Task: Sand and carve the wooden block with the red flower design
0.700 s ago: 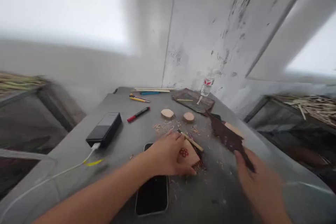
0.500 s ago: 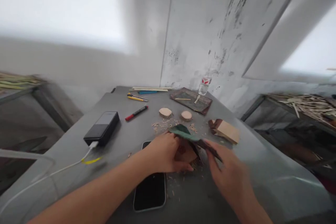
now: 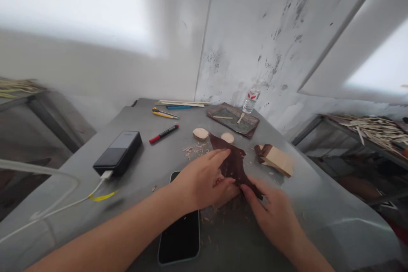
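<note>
A torn, dark brown piece of sandpaper (image 3: 234,163) is stretched between my two hands, above the table. My left hand (image 3: 204,178) is closed on its left side, with fingers over the sheet and thumb below. My right hand (image 3: 270,208) pinches the lower right corner between thumb and fingers. Beneath the sheet and my left hand, a pale wooden piece (image 3: 225,199) shows in part; what bears it is hidden. Wood shavings (image 3: 194,151) lie scattered around. Two small round wood pieces rest just beyond, one on the left (image 3: 200,134) and one on the right (image 3: 227,137).
A phone (image 3: 180,238) lies under my left forearm. Leftward are a power bank (image 3: 117,153) with a cable, a red marker (image 3: 164,134) and a yellow utility knife (image 3: 165,114). A sandpaper-wrapped wood block (image 3: 277,160) sits right; dark sheets (image 3: 234,125) and a water bottle (image 3: 251,102) stand behind.
The sandpaper has turned over: its green face showed before, now the brown one faces me. My left fingers have shifted onto the sheet. The view has moved slightly.
</note>
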Demonstrator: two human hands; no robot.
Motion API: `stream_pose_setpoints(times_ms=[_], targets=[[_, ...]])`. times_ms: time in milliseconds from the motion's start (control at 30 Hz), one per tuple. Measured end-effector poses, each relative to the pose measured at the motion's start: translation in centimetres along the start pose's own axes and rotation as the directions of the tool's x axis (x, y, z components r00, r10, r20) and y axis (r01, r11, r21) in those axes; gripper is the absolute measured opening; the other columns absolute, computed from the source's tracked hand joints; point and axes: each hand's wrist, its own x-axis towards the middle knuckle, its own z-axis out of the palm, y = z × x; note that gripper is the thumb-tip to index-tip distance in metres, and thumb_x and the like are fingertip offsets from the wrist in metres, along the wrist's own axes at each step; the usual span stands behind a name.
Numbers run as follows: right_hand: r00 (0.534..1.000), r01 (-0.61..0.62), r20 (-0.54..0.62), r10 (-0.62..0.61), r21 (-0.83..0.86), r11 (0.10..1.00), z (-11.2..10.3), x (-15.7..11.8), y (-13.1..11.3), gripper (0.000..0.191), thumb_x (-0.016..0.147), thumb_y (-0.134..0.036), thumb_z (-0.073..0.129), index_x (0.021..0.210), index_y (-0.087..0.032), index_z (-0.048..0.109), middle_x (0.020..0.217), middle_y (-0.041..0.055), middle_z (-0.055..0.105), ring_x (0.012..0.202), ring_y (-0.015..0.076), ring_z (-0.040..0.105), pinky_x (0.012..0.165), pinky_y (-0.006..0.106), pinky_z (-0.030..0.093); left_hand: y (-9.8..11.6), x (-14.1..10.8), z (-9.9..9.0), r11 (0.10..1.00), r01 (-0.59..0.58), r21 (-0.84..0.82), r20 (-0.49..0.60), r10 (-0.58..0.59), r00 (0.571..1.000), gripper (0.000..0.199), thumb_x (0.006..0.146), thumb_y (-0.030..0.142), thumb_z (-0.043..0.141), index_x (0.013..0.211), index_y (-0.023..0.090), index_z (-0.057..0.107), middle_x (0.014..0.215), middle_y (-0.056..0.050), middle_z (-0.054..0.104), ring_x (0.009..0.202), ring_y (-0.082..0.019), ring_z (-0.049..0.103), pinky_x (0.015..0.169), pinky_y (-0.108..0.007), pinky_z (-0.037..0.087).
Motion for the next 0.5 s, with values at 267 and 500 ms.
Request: stream_pose_setpoints(times_ms=[267,500], targets=[[0.968,-0.229,-0.047,0.246,0.223,0.947,-0.7,0.1,0.3,0.025,0.102,-0.038,0.06,0.111,-0.02,0.076,0.104,0.0066,0.078,0.096,0.0237,0.072,0.087,0.037,0.057,-1.1,-0.7,1.8,0.994,0.053,-0.098,0.117,-0.041,0.992,0.09,0.09,0.035,0.072,0.164,0.022,0.023,0.175,-0.021,0.019,0.16,-0.041,0.021,0.125,-0.066,0.03],[0.935,-0.293,0.015,0.354,0.593,0.75,-0.2,-0.8,0.6,0.035,0.101,-0.05,0.062,0.125,-0.027,0.074,0.12,0.0101,0.077,0.108,0.0287,0.073,0.089,0.04,0.059,0.5,-0.4,1.1,0.937,0.206,-0.284,-0.055,-0.231,0.971,0.137,0.071,0.063,0.084,0.165,0.006,0.001,0.175,-0.027,-0.007,0.162,-0.041,-0.01,0.13,-0.066,0.008]])
